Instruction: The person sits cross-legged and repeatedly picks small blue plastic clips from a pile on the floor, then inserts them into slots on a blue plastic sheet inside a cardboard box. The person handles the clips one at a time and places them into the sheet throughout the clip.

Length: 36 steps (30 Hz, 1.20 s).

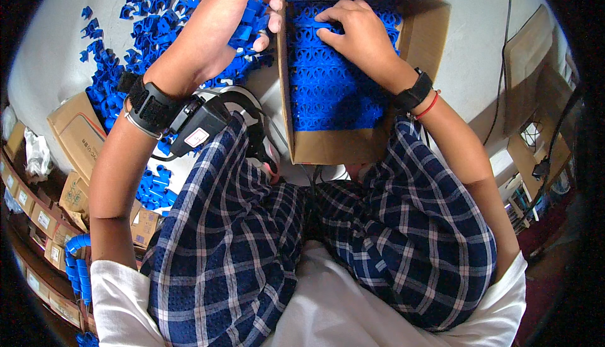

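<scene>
Pale floor (469, 13) is bearing scattered blue plastic clips (165, 25) beside an open brown cardboard box (340, 146), where the right hand (362, 28) is pinching one clip over packed blue rows (315, 98), uneven pressure possibly dislodging neighbours, while the left hand (217, 19), grip indeterminable, is hanging curled by the wall.

There are two hands (362, 30), one open carton (334, 147), countless blue pieces (331, 76).

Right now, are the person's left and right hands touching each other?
Apart. The head view shows a plain gap: the left hand is by the left wall of the cardboard box, the right hand over the blue pieces inside.
</scene>
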{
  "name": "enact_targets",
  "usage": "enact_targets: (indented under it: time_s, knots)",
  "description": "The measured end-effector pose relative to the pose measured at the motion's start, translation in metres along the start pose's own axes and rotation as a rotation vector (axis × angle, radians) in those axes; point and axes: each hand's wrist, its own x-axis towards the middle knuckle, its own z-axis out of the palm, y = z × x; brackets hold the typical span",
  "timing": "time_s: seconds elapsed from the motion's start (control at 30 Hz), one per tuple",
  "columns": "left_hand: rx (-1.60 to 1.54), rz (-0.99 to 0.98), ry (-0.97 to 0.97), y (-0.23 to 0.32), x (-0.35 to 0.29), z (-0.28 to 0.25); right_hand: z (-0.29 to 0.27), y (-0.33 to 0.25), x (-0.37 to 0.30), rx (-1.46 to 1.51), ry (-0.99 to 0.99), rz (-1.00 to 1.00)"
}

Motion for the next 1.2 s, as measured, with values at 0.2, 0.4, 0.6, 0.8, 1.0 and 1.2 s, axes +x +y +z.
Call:
enact_targets:
  time_s: [0.2, 0.4, 0.6, 0.8, 1.0, 1.2]
  knots:
    - [-0.009, -0.008, 0.012, 0.0000, 0.0012, -0.0014, -0.0006, 0.0014, 0.0016, 0.049, -0.040, 0.029]
    - [0.002, -0.022, 0.021, -0.0007, 0.0022, -0.0029, -0.0010, 0.0015, 0.0017, 0.030, -0.057, 0.019]
    - [0.000, -0.023, 0.018, -0.0012, 0.0019, -0.0029, -0.0039, 0.0014, 0.0037, 0.030, -0.077, 0.005]
    - [0.001, -0.015, 0.005, -0.0021, 0.0040, -0.0044, -0.0038, -0.0030, 0.0031, -0.035, -0.044, -0.071]
    - [0.001, -0.011, 0.027, -0.0017, 0.0021, -0.0021, -0.0025, -0.0051, 0.0030, -0.018, -0.022, -0.082]
    - [0.002, -0.004, 0.026, -0.0021, 0.0033, -0.0037, 0.0018, -0.0081, 0.0009, -0.097, 0.017, -0.132]
